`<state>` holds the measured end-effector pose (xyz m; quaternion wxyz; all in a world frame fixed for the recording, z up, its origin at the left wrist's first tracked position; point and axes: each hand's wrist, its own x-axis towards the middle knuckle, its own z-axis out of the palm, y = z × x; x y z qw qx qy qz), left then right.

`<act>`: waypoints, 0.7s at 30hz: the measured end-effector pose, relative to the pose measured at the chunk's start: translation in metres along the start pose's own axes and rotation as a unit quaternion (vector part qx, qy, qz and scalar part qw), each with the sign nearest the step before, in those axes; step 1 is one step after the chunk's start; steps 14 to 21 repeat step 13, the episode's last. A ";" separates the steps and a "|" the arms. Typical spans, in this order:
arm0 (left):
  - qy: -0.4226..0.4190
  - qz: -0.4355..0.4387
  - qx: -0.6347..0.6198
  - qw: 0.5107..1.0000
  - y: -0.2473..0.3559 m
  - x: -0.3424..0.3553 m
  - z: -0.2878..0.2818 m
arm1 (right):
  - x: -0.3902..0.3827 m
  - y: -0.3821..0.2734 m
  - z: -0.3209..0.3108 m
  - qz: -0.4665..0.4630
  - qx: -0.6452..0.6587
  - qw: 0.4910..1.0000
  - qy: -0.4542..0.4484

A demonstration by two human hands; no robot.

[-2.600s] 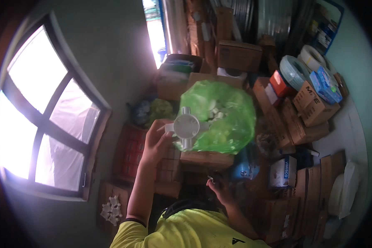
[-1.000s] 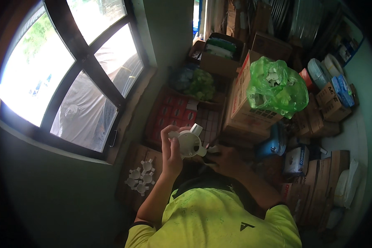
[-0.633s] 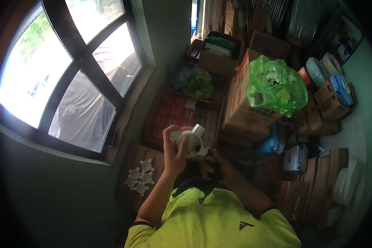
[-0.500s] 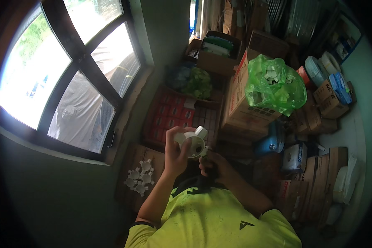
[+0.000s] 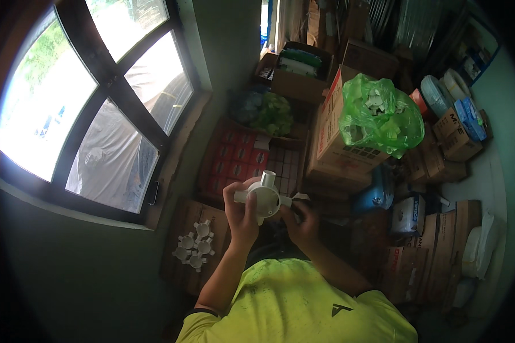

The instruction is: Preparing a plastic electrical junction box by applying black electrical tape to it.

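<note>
My left hand is closed around a white round conduit junction box with short pipe spouts. It holds the box in front of my chest, one spout pointing away from me. Close against the right-hand spout is my right hand, its fingers curled. A small pale piece shows at those fingertips; I cannot make out what it is. More white junction boxes of this kind lie grouped on a brown cardboard box to the left.
Ahead stands an open carton of red small boxes. A green plastic bag with white pieces rests on a tall carton. Stacked cartons fill the right side. A dark-framed window is at left.
The junction box has turned, so its spout points more straight away from me. My right hand has risen a little, and the pale piece at its fingertips now shows.
</note>
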<state>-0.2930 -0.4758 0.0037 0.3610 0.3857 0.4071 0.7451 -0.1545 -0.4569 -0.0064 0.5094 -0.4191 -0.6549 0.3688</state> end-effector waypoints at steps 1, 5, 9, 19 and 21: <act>0.003 0.001 0.000 1.000 0.000 -0.002 -0.001 | 0.001 -0.002 -0.001 -0.001 0.000 1.000 -0.003; 0.042 -0.012 -0.006 0.999 0.006 -0.003 -0.007 | 0.001 0.014 -0.007 -0.078 -0.040 0.992 0.093; -0.024 -0.056 -0.030 0.998 0.024 0.009 -0.031 | 0.015 0.025 -0.034 0.055 0.098 0.992 0.050; -0.135 -0.128 0.034 0.982 0.030 0.017 -0.038 | 0.044 -0.001 -0.040 0.091 0.121 0.970 -0.191; -0.135 -0.128 0.034 0.982 0.030 0.017 -0.038 | 0.044 -0.001 -0.040 0.091 0.121 0.970 -0.191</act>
